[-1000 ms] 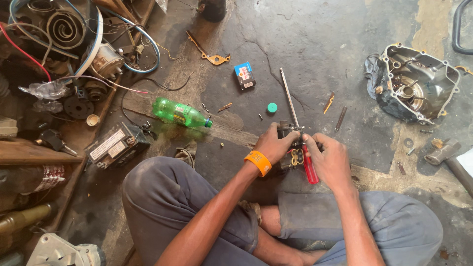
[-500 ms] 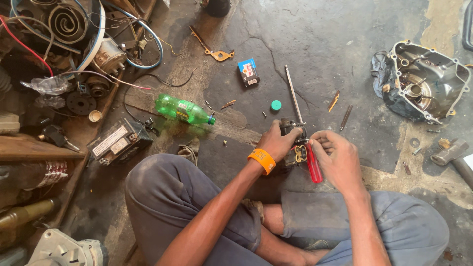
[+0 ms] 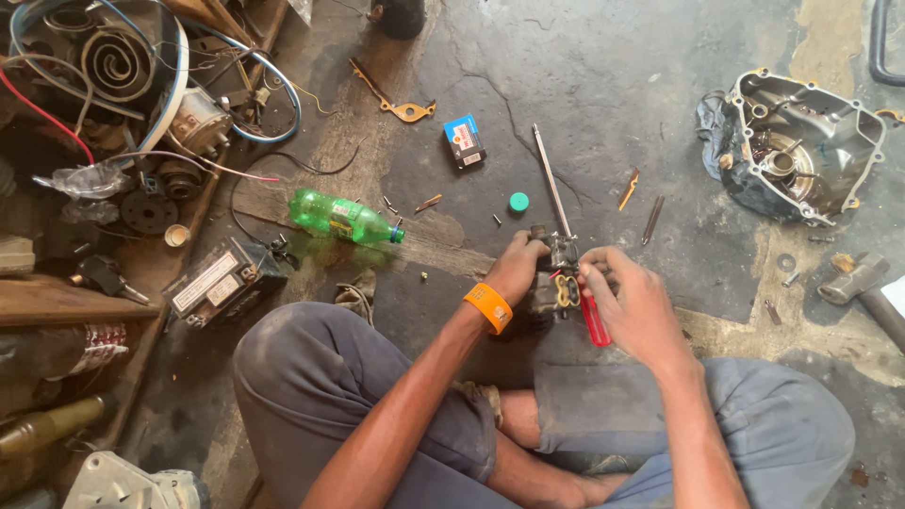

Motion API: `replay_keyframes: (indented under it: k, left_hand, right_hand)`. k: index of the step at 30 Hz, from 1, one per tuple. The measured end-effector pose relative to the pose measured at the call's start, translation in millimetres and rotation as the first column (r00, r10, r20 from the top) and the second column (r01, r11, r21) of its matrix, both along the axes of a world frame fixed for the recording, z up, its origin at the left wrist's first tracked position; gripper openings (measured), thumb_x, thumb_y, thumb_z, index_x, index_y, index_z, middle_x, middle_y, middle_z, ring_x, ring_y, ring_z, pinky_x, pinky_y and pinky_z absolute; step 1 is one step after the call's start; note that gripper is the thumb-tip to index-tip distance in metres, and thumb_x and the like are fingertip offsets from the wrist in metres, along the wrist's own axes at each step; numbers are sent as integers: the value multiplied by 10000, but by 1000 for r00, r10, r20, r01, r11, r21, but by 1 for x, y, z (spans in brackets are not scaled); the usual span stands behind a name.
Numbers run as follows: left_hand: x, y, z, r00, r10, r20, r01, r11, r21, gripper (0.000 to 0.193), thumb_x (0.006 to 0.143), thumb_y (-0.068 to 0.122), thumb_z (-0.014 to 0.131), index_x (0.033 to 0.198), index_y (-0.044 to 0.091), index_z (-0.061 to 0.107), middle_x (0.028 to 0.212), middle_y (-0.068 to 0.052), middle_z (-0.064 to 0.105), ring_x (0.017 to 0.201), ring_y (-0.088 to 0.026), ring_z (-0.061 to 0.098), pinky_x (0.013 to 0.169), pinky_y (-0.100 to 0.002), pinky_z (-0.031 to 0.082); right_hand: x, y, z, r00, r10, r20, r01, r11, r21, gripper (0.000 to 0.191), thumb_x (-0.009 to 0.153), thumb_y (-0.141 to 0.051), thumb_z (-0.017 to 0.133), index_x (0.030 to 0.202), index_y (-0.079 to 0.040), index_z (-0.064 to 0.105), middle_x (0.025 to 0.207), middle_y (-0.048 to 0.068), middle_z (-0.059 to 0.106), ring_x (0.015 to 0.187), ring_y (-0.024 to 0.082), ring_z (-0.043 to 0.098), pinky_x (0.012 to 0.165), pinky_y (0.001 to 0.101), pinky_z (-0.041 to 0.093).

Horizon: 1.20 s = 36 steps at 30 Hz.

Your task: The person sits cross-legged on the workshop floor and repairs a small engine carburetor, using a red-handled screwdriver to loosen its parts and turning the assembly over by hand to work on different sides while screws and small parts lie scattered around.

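Both hands had their grip on one small dark metal assembly (image 3: 556, 278), held low over the cracked floor (image 3: 584, 75) just ahead of my crossed legs. My left hand (image 3: 517, 269), the one with the orange wristband (image 3: 488, 307), was wrapped around its left side, fingers closed on the body. My right hand (image 3: 633, 303) pinched at its face with a red-handled tool (image 3: 594, 320) tucked under the palm, closed on that handle. To do this well, I judged the left needed to brace the part firmly while the right worked in small, controlled motions, because loose bits could drop among the scattered screws. A long steel rod (image 3: 551, 179) lay just beyond. I couldn't make out the tool's tip, or what the fingertips actually touched; the hands covered most of the assembly.
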<state>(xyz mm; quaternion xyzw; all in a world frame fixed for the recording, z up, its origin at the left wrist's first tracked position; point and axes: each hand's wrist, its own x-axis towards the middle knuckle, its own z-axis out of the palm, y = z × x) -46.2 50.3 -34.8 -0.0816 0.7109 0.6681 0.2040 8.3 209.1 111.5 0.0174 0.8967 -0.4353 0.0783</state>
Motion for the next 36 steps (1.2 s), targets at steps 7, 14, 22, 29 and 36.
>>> replay_keyframes:
  k: [7, 14, 22, 29, 36]
  left_hand:
    - [-2, -8, 18, 917, -31, 398, -207, 815, 542, 346, 914, 156, 664, 1139, -103, 618, 954, -159, 711, 743, -220, 726, 661, -374, 609]
    - [5, -18, 58, 995, -51, 89, 17, 938, 347, 514, 722, 128, 855, 1182, 69, 633, 991, -65, 697, 877, -143, 675, 724, -329, 552]
    - [6, -21, 72, 994, -49, -94, 74, 955, 288, 571, 674, 228, 904, 1152, 14, 678, 935, -59, 743, 833, -126, 691, 719, -278, 569]
    - [2, -20, 71, 989, 46, 139, -75, 975, 211, 540, 820, 459, 813, 942, -64, 757, 786, -117, 706, 612, -153, 658, 525, -277, 507]
    - [6, -25, 85, 988, -53, -144, 94, 953, 289, 577, 691, 297, 907, 1151, 19, 696, 969, -42, 749, 846, -97, 694, 705, -242, 561]
  right_hand:
    - [-3, 6, -3, 998, -18, -52, 15, 999, -52, 205, 967, -146, 639, 1059, 25, 707, 866, 95, 778, 831, 141, 765, 732, 306, 586]
    - [-9, 15, -42, 995, -102, -22, 103, 991, 80, 426, 1092, -279, 517, 844, 36, 663, 665, 123, 649, 605, 180, 593, 589, 358, 450]
    - [-9, 18, -30, 992, -103, -71, 102, 995, -20, 308, 1053, -248, 479, 1024, 10, 647, 724, 102, 659, 621, 141, 643, 588, 334, 487]
    - [-3, 12, -10, 980, 55, -191, -69, 995, -67, 238, 1001, -180, 567, 1076, 20, 672, 851, 126, 734, 748, 142, 704, 653, 325, 537]
    - [-10, 20, -45, 980, -113, 164, 162, 932, -324, 318, 1085, -220, 458, 1094, -6, 693, 777, 101, 638, 645, 148, 551, 612, 335, 451]
